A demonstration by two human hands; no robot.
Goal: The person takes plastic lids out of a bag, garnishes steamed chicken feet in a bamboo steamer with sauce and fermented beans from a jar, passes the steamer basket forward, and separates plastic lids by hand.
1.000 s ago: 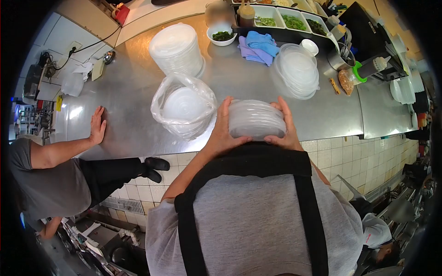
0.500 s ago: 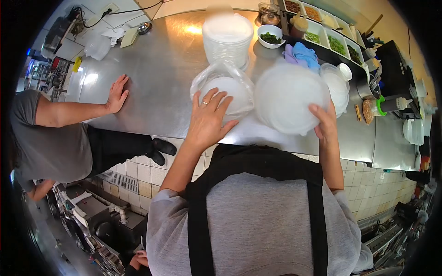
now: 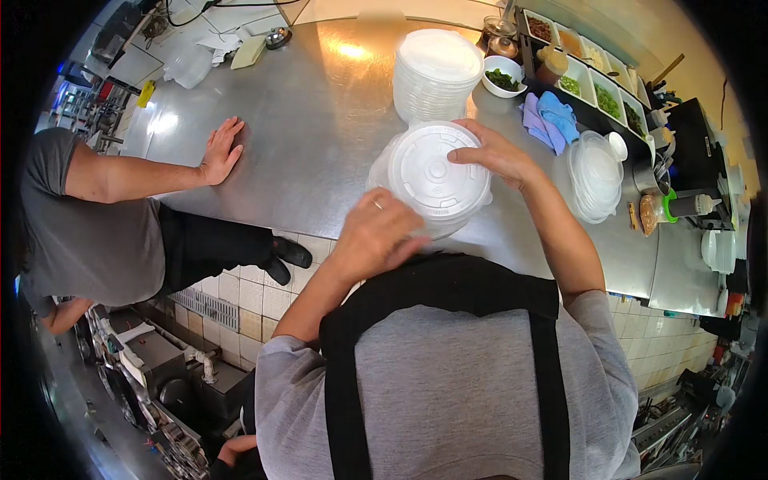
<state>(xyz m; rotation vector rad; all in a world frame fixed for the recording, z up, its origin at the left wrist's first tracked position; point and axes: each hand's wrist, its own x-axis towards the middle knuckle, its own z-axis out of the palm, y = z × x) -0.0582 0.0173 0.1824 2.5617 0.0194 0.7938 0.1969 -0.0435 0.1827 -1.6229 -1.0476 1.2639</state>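
Note:
A round translucent plastic lid [image 3: 438, 170], with ridges and a small ring at its centre, is in my right hand [image 3: 496, 152]. My thumb lies on top of its right edge and the fingers go behind it. Other lids may lie under it; I cannot tell how many. A clear plastic bag [image 3: 379, 172] shows in part at its left and is mostly hidden. My left hand [image 3: 380, 236], with a ring on one finger, is at the lid's lower left edge, smeared by motion with bent fingers. A tall stack of round containers [image 3: 436, 80] stands just behind.
More lids [image 3: 596, 180] are piled at the right. Blue and purple cloths [image 3: 552, 120], a bowl of greens [image 3: 504, 78] and ingredient trays [image 3: 606, 100] line the back right. At left, another person's hand [image 3: 220, 152] rests on the steel counter [image 3: 296, 136].
My right hand has brought the lid leftward over the plastic bag. My left hand has come off the bag's contents and moved down toward the front edge. The view has shifted slightly.

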